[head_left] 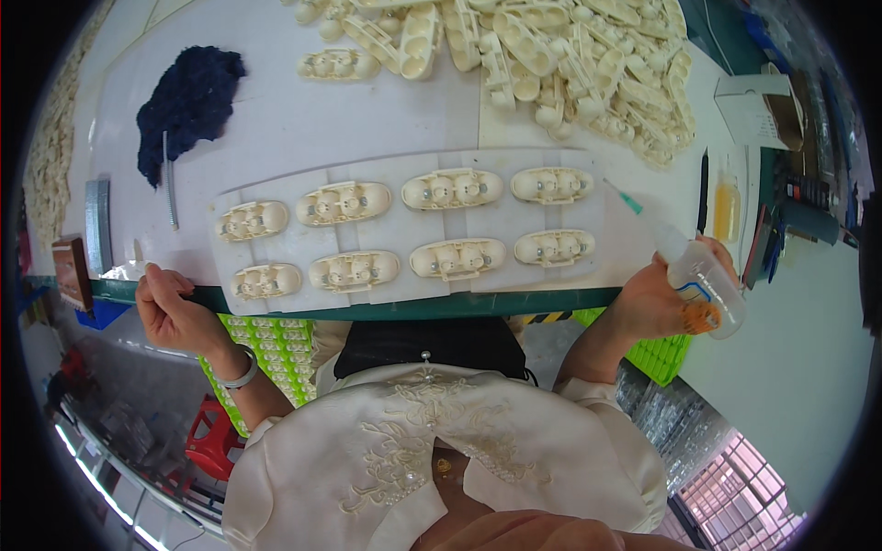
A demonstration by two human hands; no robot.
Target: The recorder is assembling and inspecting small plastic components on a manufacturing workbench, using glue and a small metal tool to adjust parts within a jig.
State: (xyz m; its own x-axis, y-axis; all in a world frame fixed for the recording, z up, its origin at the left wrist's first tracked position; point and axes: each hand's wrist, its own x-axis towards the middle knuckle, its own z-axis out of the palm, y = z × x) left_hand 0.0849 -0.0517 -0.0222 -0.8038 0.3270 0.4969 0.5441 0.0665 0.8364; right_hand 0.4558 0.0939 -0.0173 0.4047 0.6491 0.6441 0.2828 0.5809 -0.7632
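Observation:
My right hand (pixel 657 298) is closed around a clear squeeze bottle (pixel 721 289) with an orange-and-blue mark on its side. A green needle tip (pixel 630 203) on the bottle's nozzle points up and left, just off the right end of a white board (pixel 367 237). Two rows of cream oval plastic parts (pixel 453 190) lie on the board, with small metallic bits inside. At the table's front edge, left of the board, my left hand (pixel 175 308) is loosely curled, and I see nothing in it.
A heap of loose cream parts (pixel 542 55) covers the back right. Dark blue cloth (pixel 191 106) lies at the back left, beside a thin metal rod (pixel 170 184). At right are a white carton (pixel 758 110) and a yellowish bottle (pixel 726 209). Green trays (pixel 276 354) sit below the table edge.

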